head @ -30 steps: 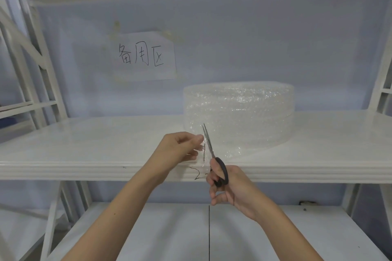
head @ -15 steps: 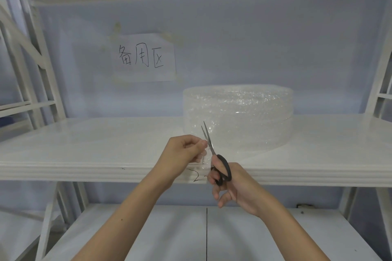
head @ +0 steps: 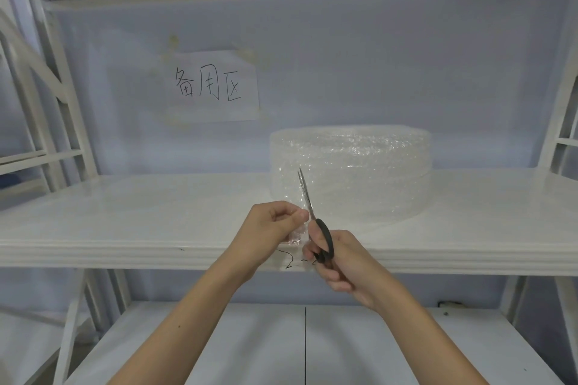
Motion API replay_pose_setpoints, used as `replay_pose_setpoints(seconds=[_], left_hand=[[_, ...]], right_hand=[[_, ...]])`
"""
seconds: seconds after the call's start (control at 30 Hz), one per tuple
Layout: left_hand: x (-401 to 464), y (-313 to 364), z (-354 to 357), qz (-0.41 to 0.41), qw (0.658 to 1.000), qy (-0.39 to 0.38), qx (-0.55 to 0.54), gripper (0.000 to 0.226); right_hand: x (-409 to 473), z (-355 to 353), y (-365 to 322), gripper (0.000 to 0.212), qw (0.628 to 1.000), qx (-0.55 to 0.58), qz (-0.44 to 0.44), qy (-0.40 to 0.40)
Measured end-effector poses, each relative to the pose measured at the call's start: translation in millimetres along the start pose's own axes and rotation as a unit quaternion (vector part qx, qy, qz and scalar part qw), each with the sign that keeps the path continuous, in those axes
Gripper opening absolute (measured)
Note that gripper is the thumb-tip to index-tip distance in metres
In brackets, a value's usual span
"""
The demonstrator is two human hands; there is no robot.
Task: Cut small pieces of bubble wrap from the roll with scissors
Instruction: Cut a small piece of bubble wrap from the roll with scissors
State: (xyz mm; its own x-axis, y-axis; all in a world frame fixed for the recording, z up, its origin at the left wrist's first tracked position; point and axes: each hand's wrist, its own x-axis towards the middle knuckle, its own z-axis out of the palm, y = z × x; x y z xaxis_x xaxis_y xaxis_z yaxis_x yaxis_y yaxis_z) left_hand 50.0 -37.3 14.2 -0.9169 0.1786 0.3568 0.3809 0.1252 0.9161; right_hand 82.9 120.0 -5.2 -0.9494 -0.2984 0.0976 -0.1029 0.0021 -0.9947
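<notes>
Wall paper sign (head: 215, 86): "备用区". Shelf edge (head: 156, 256): handwritten "2-", partly hidden.

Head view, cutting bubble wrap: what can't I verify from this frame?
- Whether the strip pinched by the left hand is severed from the roll: clear film, hidden by fingers.
- Writing on the shelf edge: partly covered by the right hand.
- Scissors handle loops: hidden inside the right hand.
- Roll's far side: self-hidden.
</notes>
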Motion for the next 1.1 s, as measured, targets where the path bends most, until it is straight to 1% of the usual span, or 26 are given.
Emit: replay_pose_setpoints(seconds=[0.23, 0.43, 0.53, 0.63, 0.77, 0.93, 1.0, 1.1], left_hand=[[-1.3, -2.7, -1.1, 0.009, 0.999, -0.033, 0.001, 0.019], [-2.6, -1.6, -4.3, 0.003, 0.999, -0.051, 0.005, 0.021], [-3.8, -2.1, -6.0, -0.012, 0.999, -0.046, -0.011, 0.017], [-4.2, -3.2, -8.1, -0.023, 0.999, -0.034, -0.034, 0.027], [-4.5, -0.7, -6.0, -0.031, 0.997, 0.007, -0.076, 0.050], [1.3, 3.0, -4.6, -0.058, 0.988, 0.047, -0.135, 0.061], [3.9, 4.0, -2.6, -0.065, 0.985, 0.058, -0.146, 0.057], [7.1, 2.4, 1.2, -0.056, 0.987, 0.061, -0.141, 0.029]], right_hand=[[4.2, -0.5, -3.6, 0.062, 1.000, 0.008, -0.002, 0.004], [6.6, -5.1, -6.6, 0.052, 1.000, -0.015, 0.001, -0.003], [6.3, -6.0, -5.9, 0.054, 1.000, -0.009, -0.001, -0.005], [7.6, -6.1, -5.7, 0.055, 1.000, -0.012, -0.005, -0.004], [7.3, -5.3, -6.1, 0.054, 1.000, -0.020, 0.001, -0.009], [5.2, -5.9, -6.7, 0.059, 0.999, -0.031, 0.013, -0.002], [5.2, -5.6, -6.3, 0.057, 0.999, -0.029, 0.015, 0.001], [5.4, -4.3, -6.0, 0.054, 0.999, -0.028, 0.015, 0.004]])
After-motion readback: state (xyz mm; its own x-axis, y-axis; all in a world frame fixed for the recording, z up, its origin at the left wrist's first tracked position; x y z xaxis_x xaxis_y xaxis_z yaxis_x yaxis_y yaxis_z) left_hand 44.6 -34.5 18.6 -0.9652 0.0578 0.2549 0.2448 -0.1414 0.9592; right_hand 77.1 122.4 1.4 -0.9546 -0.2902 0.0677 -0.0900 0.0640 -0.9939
